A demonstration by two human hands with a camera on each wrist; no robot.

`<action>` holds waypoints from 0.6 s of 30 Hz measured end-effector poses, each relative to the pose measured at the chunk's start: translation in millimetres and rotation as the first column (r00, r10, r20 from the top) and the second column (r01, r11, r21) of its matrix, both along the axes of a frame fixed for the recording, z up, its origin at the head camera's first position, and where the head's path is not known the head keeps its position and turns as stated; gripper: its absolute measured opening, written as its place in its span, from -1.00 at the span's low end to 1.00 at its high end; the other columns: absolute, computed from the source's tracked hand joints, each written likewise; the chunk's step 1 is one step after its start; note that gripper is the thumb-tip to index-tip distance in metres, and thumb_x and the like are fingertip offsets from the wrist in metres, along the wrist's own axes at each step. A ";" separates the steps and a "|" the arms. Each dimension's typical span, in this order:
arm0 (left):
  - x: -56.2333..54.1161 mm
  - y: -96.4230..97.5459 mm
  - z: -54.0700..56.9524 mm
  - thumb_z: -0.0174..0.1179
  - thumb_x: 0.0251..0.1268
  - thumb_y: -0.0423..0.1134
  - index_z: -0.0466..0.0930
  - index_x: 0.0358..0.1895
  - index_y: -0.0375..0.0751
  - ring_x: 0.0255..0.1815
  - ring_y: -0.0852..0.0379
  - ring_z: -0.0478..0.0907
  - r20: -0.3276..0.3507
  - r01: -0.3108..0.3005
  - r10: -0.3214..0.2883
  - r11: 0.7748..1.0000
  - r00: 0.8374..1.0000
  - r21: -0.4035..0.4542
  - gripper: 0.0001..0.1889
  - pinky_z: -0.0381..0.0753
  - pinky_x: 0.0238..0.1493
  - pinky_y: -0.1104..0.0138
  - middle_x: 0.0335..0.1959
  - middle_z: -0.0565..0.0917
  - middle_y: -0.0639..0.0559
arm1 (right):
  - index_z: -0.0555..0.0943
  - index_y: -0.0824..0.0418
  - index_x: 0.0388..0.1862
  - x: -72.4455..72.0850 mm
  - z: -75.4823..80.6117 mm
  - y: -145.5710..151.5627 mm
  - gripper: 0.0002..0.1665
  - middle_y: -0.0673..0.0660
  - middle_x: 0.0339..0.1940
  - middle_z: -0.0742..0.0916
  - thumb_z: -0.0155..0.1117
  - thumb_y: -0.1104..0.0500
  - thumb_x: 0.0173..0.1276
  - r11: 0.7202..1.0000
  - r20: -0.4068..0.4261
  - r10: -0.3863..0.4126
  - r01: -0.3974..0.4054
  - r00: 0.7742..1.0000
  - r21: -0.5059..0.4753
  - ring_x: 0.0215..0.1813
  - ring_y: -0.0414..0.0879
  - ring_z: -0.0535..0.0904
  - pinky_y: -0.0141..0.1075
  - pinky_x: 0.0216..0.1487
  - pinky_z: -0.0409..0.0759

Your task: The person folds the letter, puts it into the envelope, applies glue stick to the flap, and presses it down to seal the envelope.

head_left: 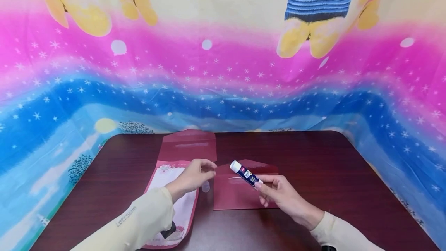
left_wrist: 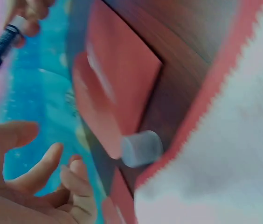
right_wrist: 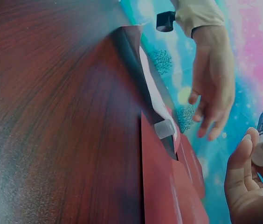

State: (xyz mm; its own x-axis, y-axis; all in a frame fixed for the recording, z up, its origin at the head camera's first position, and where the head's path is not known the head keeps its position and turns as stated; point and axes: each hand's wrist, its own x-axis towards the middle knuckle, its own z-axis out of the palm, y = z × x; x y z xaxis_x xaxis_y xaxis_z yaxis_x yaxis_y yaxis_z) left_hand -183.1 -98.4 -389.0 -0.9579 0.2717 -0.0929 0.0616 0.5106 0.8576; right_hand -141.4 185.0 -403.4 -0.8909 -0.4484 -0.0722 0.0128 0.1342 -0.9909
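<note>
My right hand (head_left: 283, 198) pinches a glue stick (head_left: 246, 173) near its lower end, between thumb and fingers. Its navy label shows, and the white end tilts up and to the left. Below it lies a dark red envelope (head_left: 240, 198) with its flap open away from me; a glossy strip shows near the fold. My left hand (head_left: 191, 177) hovers over a pink-bordered white sheet (head_left: 181, 208), fingers loosely bent with nothing between them. A small translucent cap (head_left: 205, 186) stands between the sheet and the envelope, also visible in the left wrist view.
A second red envelope (head_left: 188, 151) with an open flap lies at the back, behind the white sheet. The sheet's edges curl up off the dark wooden table (head_left: 313, 154). A printed cloth backdrop (head_left: 223, 69) hangs around the table's far and side edges.
</note>
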 end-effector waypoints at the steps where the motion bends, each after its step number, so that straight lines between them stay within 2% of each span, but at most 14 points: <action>1: -1.4 -0.9 -2.7 0.28 0.30 -0.37 0.65 0.04 -0.33 -0.12 0.07 0.65 0.003 0.018 -0.018 0.999 1.000 -0.037 -0.73 0.70 -0.01 0.13 -0.06 0.73 -0.13 | 0.48 0.50 0.29 -0.2 -0.9 -0.2 -0.46 -0.07 -0.42 0.70 0.14 0.09 0.57 1.000 -0.008 0.005 -0.005 1.000 -0.002 -0.44 -0.31 0.57 -0.43 -0.33 0.64; 3: -2.9 -1.8 -6.9 0.32 0.23 -0.41 0.63 0.06 -0.34 -0.14 0.06 0.64 0.012 0.045 -0.044 0.992 0.999 -0.122 -0.68 0.72 -0.06 0.14 -0.05 0.73 -0.16 | 0.48 0.50 0.30 -0.4 -2.6 -0.4 -0.46 -0.08 -0.41 0.70 0.14 0.09 0.57 1.000 -0.015 0.008 -0.008 1.000 -0.001 -0.45 -0.31 0.57 -0.44 -0.34 0.63; 5: -3.2 -1.7 -10.6 0.36 0.18 -0.43 0.63 0.08 -0.31 -0.10 0.02 0.63 0.014 0.062 -0.060 0.975 0.998 -0.214 -0.64 0.71 -0.02 0.10 -0.01 0.72 -0.17 | 0.46 0.49 0.33 -0.9 -4.5 -0.4 -0.45 -0.08 -0.40 0.70 0.13 0.10 0.58 1.000 -0.025 0.014 -0.014 1.000 0.001 -0.45 -0.31 0.56 -0.44 -0.35 0.62; 10: -3.3 -0.5 -18.7 0.38 0.15 -0.45 0.68 0.05 -0.24 0.03 -0.04 0.63 -0.081 0.062 -0.103 0.910 0.991 -0.411 -0.64 0.64 0.15 -0.01 0.02 0.73 -0.15 | 0.45 0.45 0.37 -1.9 -6.9 0.1 -0.44 -0.08 -0.39 0.69 0.12 0.09 0.58 1.000 -0.020 0.017 -0.017 1.000 0.008 -0.44 -0.32 0.56 -0.44 -0.34 0.62; 14: -2.5 -0.6 -25.6 0.39 0.16 -0.42 0.71 0.01 -0.22 0.00 -0.04 0.65 -0.122 0.051 -0.124 0.877 0.985 -0.477 -0.69 0.66 0.12 -0.01 0.00 0.75 -0.13 | 0.43 0.47 0.38 -2.5 -6.6 0.0 -0.43 -0.10 -0.37 0.70 0.12 0.09 0.58 1.000 -0.015 0.022 -0.022 1.000 0.002 -0.44 -0.32 0.56 -0.45 -0.35 0.62; 18: -1.6 -1.3 -30.9 0.43 0.14 -0.40 0.73 -0.06 -0.21 -0.01 -0.06 0.67 -0.144 0.037 -0.127 0.860 0.981 -0.510 -0.73 0.68 0.08 0.01 -0.06 0.76 -0.11 | 0.43 0.48 0.38 -2.7 -6.4 0.0 -0.42 -0.12 -0.37 0.70 0.12 0.10 0.58 1.000 -0.009 0.026 -0.026 1.000 -0.007 -0.45 -0.33 0.56 -0.46 -0.35 0.61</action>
